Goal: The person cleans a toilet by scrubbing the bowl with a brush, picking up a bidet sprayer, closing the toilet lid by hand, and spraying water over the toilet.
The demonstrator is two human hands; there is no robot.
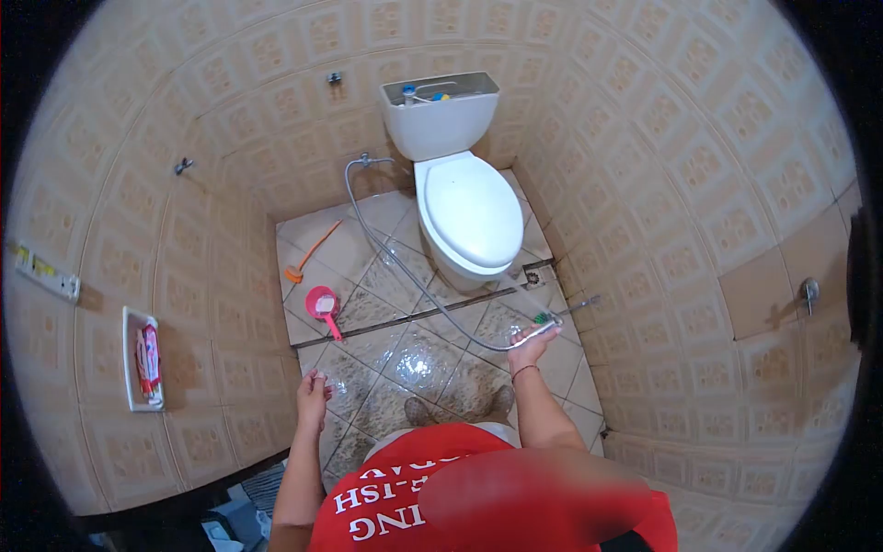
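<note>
My right hand (532,348) is wrapped around a bidet sprayer (550,326) over the wet floor. A pale jet of water runs from its head toward the base of the white toilet (474,212). The sprayer's grey hose (405,267) curves back to a valve (365,160) on the far wall. Close to the sprayer head, green bristles of a brush (541,318) show, partly hidden. On the left side, my left hand (315,396) hangs above the floor, fingers loosely bent and apart, holding nothing visible. The nearest thing to it is a pink dipper (322,304).
An orange-handled brush (313,250) lies beyond the dipper. The toilet's cistern (440,115) has no lid; its seat lid is down. A dark floor channel (395,322) crosses the wet tiles to a drain (533,277). A white wall holder (143,361) contains packets.
</note>
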